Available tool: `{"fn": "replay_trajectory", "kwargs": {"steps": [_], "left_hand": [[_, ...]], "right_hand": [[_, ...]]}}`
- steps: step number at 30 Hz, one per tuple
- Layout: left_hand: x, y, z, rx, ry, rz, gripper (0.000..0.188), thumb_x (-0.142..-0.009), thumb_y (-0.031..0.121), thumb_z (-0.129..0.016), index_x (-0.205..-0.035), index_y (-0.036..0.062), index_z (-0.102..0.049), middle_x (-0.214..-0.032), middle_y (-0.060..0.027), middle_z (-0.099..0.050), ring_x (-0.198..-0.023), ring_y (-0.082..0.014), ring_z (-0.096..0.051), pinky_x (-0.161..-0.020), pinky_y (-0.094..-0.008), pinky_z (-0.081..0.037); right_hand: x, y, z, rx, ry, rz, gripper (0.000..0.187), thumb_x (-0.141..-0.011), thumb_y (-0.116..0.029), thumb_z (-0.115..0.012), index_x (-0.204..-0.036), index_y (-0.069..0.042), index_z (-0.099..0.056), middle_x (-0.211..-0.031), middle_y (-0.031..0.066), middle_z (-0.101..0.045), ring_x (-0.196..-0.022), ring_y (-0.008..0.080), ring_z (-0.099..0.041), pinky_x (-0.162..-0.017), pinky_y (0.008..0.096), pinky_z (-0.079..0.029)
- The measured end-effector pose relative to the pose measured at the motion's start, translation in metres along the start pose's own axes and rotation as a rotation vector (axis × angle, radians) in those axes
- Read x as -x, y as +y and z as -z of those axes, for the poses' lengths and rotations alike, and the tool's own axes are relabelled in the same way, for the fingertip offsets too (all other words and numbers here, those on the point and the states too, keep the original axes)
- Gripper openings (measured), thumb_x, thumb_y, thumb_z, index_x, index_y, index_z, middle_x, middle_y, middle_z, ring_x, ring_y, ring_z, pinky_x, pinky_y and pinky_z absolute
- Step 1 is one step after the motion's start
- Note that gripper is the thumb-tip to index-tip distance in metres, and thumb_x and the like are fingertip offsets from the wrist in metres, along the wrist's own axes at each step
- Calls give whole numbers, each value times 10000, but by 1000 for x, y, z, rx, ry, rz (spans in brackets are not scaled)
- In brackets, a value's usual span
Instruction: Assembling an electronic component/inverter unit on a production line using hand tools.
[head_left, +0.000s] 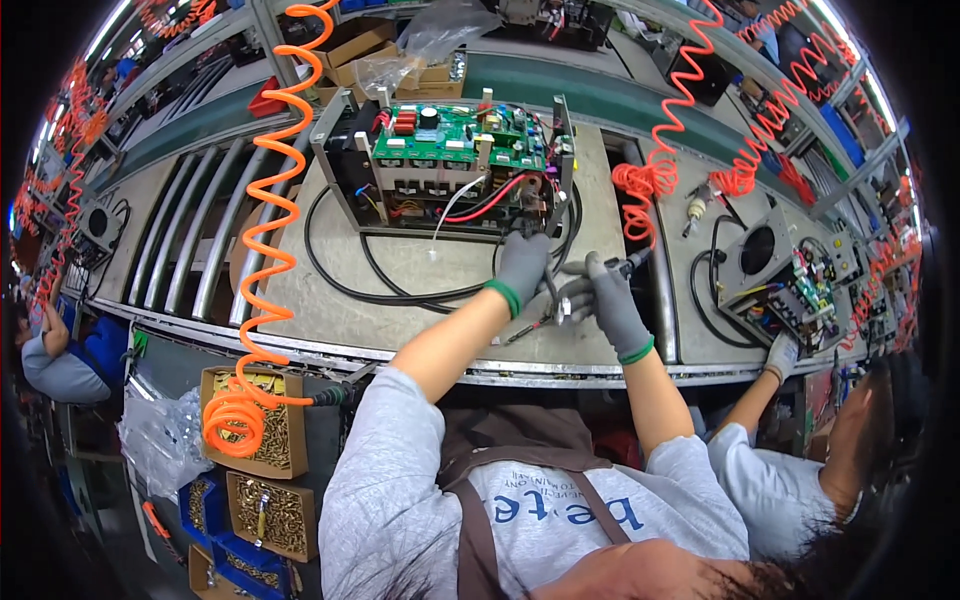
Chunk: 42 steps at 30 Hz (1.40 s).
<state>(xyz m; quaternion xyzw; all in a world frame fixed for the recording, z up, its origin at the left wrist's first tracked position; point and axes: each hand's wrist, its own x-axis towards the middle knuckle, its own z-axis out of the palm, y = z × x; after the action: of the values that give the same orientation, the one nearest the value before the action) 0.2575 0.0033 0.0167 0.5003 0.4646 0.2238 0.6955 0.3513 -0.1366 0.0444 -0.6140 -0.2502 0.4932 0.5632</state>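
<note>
An open-framed electrical unit [345,190] with a green circuit board [450,135] on top stands on the bench in front of me. My left hand [522,268], in a grey glove with a green cuff, is at the unit's lower right front corner. Its fingers are closed among dark parts there, and what they grip is hidden. My right hand [612,305], gloved alike, is just right of it, around a dark air tool [630,263] that hangs on a red coiled hose [640,185]. Black cable [345,280] loops around the unit's base; red and white wires hang from its front.
Metal rollers [185,230] lie left of the bench top [310,325]. An orange coiled hose [270,210] hangs at the left, above boxes of brass-coloured screws [270,515]. At the right, a co-worker's gloved hand [782,355] touches a second unit [765,250].
</note>
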Motion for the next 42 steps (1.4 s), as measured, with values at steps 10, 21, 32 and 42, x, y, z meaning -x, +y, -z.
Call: {"fn": "replay_trajectory", "kwargs": {"steps": [10,21,32,42], "left_hand": [[61,-30,3,-573,-12,-526,537,-930,495,-535,-1321,128,-509,-890,-126,-675,-822,-302,-666,-728,-400,-504],[-53,-3,17,-411,479,-681,476,-811,285,-703,-1160,-27,-619,-873,-114,-704,-722,-198,-654,-710,-314,-514],[-43,27,46,375,33,-60,118,-878,159,-665,-806,115,-582,-649,26,-515,-528,-74,-481,-399,-196,-353],[-60,19,14,266,147,-227,94,-855,151,-638,-882,63,-659,-716,-49,-622,-538,-145,-538,-461,-297,-422]], "right_hand": [[45,56,-29,-99,-137,63,458,-955,-409,-580,-1224,-42,-532,-841,-17,-526,-652,33,-485,-521,201,-397],[81,80,11,17,80,86,377,-956,-265,-554,-1243,-23,-522,-717,-33,-489,-562,30,-443,-484,187,-371],[70,86,25,-132,172,17,361,-929,-264,-594,-1192,-20,-551,-642,-16,-492,-492,41,-436,-430,202,-364],[78,83,30,-81,161,61,387,-944,-273,-596,-1258,-50,-559,-755,-45,-500,-613,36,-456,-517,199,-398]]}}
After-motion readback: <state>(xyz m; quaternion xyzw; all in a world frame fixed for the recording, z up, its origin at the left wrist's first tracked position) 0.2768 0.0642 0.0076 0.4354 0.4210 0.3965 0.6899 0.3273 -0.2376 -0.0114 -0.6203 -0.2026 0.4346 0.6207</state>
